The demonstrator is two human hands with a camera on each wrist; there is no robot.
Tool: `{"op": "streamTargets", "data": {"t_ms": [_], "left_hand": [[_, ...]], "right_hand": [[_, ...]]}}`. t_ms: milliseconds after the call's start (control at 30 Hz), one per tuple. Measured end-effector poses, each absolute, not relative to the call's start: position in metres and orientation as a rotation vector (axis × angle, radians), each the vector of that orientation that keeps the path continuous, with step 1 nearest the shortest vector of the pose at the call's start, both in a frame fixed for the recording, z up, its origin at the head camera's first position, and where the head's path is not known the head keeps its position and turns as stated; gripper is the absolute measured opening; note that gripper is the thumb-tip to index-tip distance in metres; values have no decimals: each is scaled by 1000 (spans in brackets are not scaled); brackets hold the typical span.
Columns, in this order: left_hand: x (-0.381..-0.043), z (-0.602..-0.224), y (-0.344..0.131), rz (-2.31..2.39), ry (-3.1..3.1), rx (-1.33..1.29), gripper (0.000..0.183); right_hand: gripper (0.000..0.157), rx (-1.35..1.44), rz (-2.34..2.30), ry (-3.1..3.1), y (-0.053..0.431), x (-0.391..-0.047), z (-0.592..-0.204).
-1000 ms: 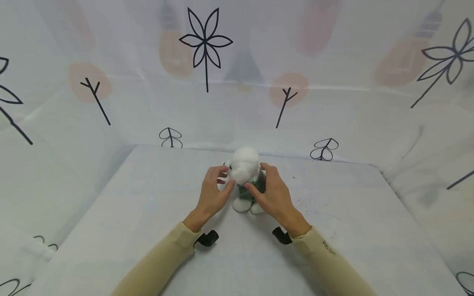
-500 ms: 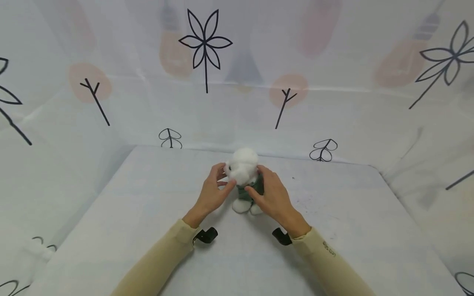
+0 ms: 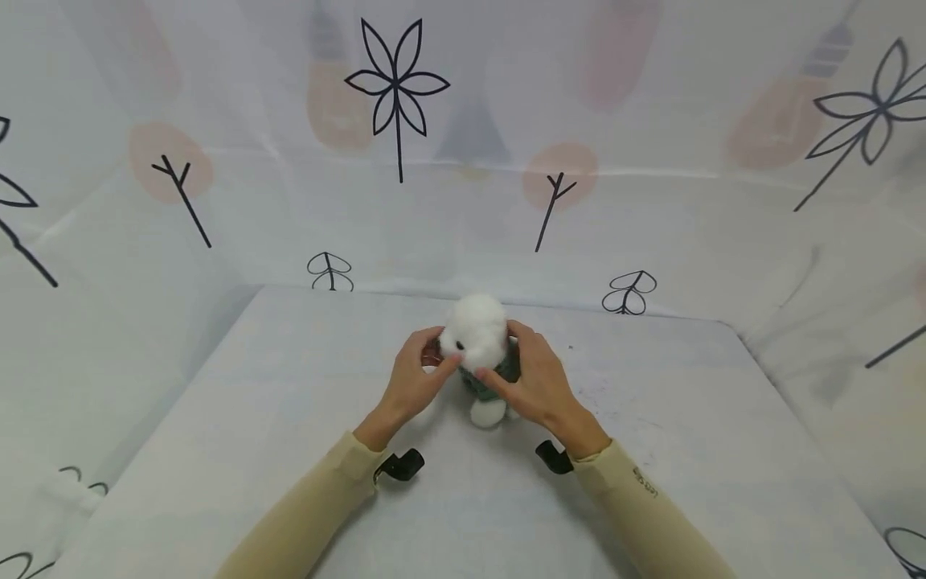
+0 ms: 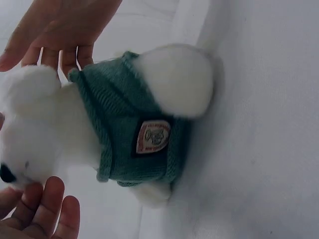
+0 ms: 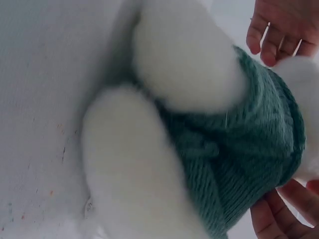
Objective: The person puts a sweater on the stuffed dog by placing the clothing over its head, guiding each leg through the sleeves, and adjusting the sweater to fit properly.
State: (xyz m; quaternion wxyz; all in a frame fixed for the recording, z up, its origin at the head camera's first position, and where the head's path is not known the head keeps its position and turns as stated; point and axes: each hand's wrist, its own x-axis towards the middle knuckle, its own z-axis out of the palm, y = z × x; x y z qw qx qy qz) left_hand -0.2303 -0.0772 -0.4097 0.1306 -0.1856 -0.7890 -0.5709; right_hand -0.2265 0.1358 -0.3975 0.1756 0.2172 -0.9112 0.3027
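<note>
A white plush toy animal in a green knitted sweater sits upright on the white table. My left hand holds the head from the left side, its thumb by the muzzle and its fingers around the far cheek. From the right, my right hand grips the toy at head and shoulder, thumb under the chin. In the left wrist view, the black nose is close to the left fingers, and a patch shows on the sweater. Stubby white legs rest on the cloth in the right wrist view.
A white cloth-covered table lies beneath the toy. White curtains with black flower and twig prints enclose it at the back and sides. Black wrist-camera pieces jut out from the beige sleeves.
The toy has turned a little between the hands; its eye and feet have shifted right in the head view. My left fingers have closed in on the head.
</note>
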Motion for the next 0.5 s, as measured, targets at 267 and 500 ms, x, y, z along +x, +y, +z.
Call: {"op": "streamTargets", "data": {"t_ms": [267, 500], "left_hand": [[-222, -413, -71, -1592, -2328, -628, 36], [-222, -411, -68, -1535, -2251, -658, 24]], "right_hand": [[79, 581, 895, -2519, 140, -225, -394], [64, 534, 910, -2387, 140, -222, -390]]}}
